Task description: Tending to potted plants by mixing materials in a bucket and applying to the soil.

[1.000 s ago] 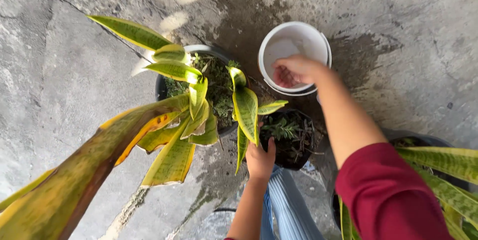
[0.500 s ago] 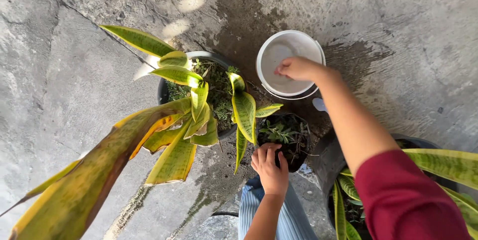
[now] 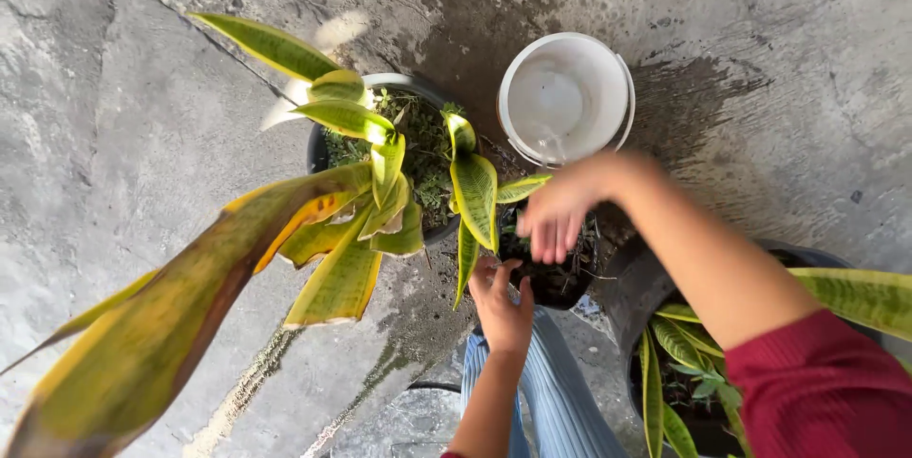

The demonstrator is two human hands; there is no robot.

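Grey concrete floor fills the view from above, with a dark wet patch near the top. On this floor stands a white bucket, and I think a little water is at its bottom. Just beside it, to the left, is a dark pot with a snake plant whose long yellow-green leaves reach toward the lower left corner. Between this pot and the person is a small black pot with dark soil and some thin green shoots. The right hand is over this small pot, blurred, fingers pointing down and a little apart, holding nothing that I can see. The left hand is at the near rim of the small pot, fingers curled loosely at the edge; whether it really grips the rim I cannot tell. At the lower right another dark pot with striped leaves is partly hidden behind the red sleeve.
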